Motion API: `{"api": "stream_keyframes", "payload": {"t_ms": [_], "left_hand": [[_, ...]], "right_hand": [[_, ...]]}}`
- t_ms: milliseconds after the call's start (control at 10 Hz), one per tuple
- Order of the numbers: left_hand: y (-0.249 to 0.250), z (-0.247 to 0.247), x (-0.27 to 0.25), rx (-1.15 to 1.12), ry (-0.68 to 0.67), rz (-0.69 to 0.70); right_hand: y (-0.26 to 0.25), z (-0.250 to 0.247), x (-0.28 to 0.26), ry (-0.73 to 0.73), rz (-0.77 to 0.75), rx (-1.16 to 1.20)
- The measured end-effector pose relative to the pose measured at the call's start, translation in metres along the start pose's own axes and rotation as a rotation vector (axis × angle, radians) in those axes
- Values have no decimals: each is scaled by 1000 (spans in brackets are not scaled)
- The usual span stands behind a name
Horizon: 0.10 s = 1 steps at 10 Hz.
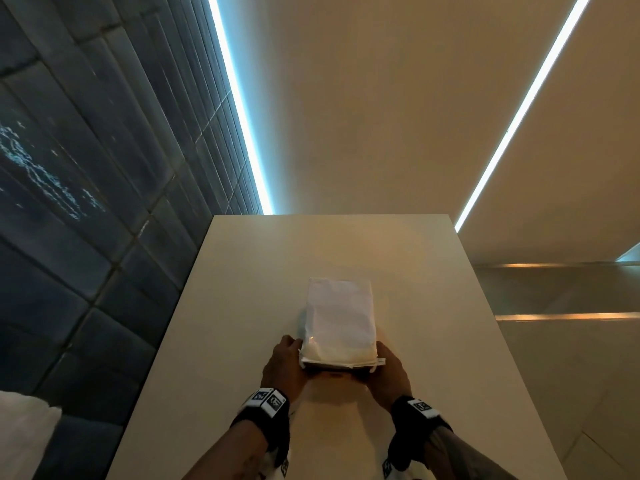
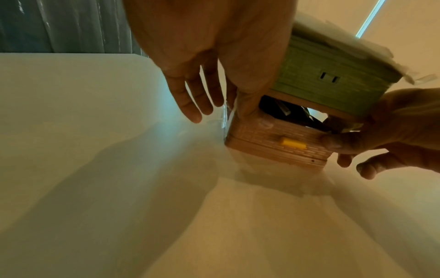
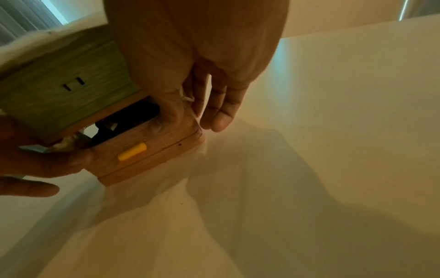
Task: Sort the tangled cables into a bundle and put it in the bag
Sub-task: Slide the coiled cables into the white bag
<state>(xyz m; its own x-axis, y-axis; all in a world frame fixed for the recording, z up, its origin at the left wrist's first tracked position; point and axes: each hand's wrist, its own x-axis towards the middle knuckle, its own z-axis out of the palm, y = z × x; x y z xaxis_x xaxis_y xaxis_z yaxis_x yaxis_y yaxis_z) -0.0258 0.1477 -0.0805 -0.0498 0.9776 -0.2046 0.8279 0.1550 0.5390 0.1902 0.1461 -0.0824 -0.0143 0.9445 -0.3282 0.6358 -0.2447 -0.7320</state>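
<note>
Both hands (image 1: 284, 367) (image 1: 387, 374) hold bag (image 1: 339, 320), perhaps open.

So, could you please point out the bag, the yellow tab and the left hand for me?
bag (image 1: 337, 313): head view, middle of its white top face.
yellow tab (image 3: 132, 151): right wrist view, its centre.
left hand (image 1: 282, 367): head view, back of the hand.

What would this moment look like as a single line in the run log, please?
left hand: holds bag mouth | right hand: holds bag mouth | bag: on table, mouth open toward person | dark cables: inside
</note>
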Motion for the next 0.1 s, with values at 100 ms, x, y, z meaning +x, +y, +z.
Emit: {"api": "stream_keyframes", "payload": {"t_ms": [100], "left_hand": [[-2,1,-3,-8,-6,-27]], "right_hand": [[-2,1,-2,6,-26,-28]]}}
